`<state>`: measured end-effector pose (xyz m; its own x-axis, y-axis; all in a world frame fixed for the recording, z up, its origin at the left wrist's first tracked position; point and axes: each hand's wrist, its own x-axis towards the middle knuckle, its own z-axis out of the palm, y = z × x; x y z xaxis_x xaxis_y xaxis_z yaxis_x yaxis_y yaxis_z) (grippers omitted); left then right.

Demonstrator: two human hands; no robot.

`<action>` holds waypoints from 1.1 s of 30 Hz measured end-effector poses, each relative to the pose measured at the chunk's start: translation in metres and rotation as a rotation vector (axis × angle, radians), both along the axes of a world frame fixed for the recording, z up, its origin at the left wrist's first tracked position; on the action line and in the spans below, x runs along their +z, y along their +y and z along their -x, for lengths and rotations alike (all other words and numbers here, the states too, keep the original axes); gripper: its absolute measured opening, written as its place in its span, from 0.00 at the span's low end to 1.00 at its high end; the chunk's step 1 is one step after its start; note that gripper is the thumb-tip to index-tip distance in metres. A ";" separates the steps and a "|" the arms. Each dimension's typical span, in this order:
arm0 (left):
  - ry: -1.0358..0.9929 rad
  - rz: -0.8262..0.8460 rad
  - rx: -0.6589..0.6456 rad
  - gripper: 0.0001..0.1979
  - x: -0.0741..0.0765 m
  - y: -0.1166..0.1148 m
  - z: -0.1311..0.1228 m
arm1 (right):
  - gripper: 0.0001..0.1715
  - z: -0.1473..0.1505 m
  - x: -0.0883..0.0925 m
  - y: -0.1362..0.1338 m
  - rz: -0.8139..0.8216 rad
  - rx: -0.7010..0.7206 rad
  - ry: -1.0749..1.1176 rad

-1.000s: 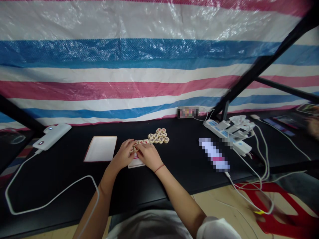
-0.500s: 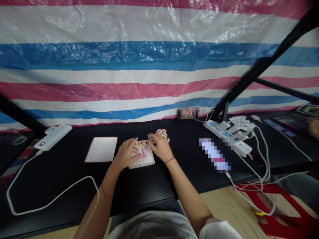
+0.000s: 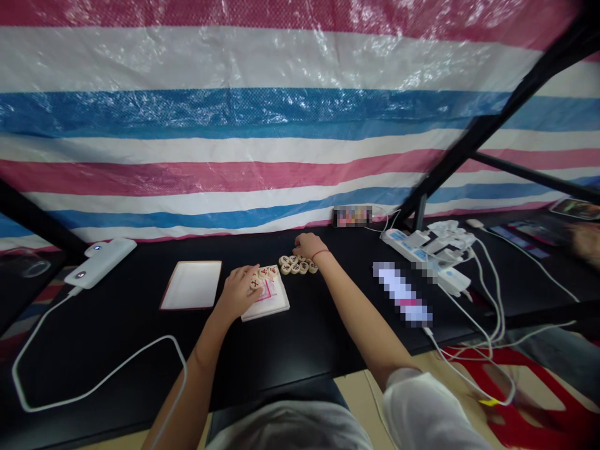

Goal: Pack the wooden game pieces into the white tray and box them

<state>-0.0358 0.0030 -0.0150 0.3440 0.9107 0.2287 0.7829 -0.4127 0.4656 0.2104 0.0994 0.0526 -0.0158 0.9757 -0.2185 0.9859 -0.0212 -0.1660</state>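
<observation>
Several xiangqi pieces (image 3: 295, 269), round and pale with dark characters, are grouped on the black table. My right hand (image 3: 310, 245) is over the back of this group, fingers curled down; their tips and anything in them are hidden. To the left lies a shallow white box part (image 3: 276, 303) with pink markings. Along its far side are xiangqi pieces with red characters (image 3: 263, 272). My left hand (image 3: 239, 290) is curved around its left end, thumb and fingers against the box and the nearest red pieces.
A white tray-like lid (image 3: 192, 284) lies to the left. Beyond it is a white power bank (image 3: 100, 262) with a looping cable. On the right are a phone (image 3: 402, 292) and a power strip (image 3: 422, 256) with tangled cords. A striped sheet (image 3: 225, 150) hangs behind.
My right hand has moved from the box to the right and back, over the loose pieces. More dark-lettered pieces now show there, in rows. My left hand stays at the box.
</observation>
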 end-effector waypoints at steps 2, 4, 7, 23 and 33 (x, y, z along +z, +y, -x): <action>-0.002 -0.002 0.005 0.28 -0.001 0.001 0.000 | 0.17 0.001 0.000 0.001 0.006 0.006 -0.008; -0.008 -0.012 0.006 0.27 -0.003 0.001 0.001 | 0.17 0.002 -0.001 0.003 0.007 0.015 -0.015; -0.026 -0.031 -0.005 0.27 -0.006 0.003 0.001 | 0.16 0.005 -0.002 0.004 0.002 0.028 -0.018; -0.284 -0.073 -0.130 0.21 0.041 0.004 -0.022 | 0.19 0.043 -0.015 -0.071 -0.208 0.111 1.102; -0.333 -0.183 -0.024 0.11 0.030 0.003 -0.012 | 0.21 0.053 -0.038 -0.080 -0.168 0.048 1.390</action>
<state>-0.0243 0.0057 0.0154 0.2446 0.8368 0.4899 0.5903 -0.5293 0.6093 0.1576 0.0192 0.0149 -0.1539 0.9807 0.1209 0.0137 0.1245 -0.9921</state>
